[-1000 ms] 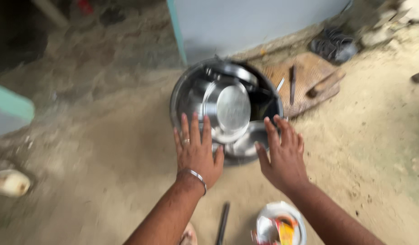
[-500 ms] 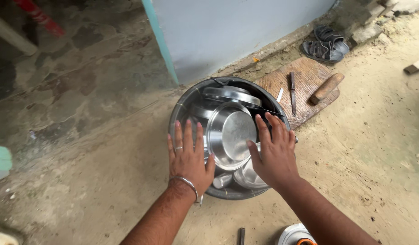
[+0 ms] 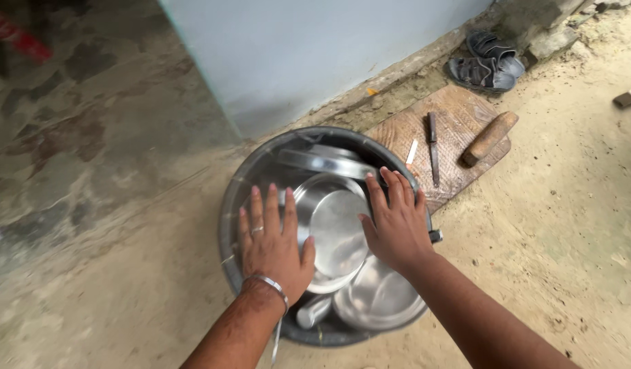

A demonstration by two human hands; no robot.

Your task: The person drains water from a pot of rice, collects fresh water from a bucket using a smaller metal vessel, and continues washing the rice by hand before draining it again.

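Reaching into the wide metal basin [image 3: 261, 171] on the dirt floor [image 3: 568, 260], the left hand [image 3: 274, 246] lies flat and released beside a steel plate [image 3: 336, 229] standing near the basin's middle; the right hand [image 3: 396, 225] touches its other edge, fingers spread, grasping nothing. Stacked loosely, the steel could slip and clatter. A wooden board [image 3: 459, 130] with a knife [image 3: 433, 147] lies by the pale wall [image 3: 315, 48].
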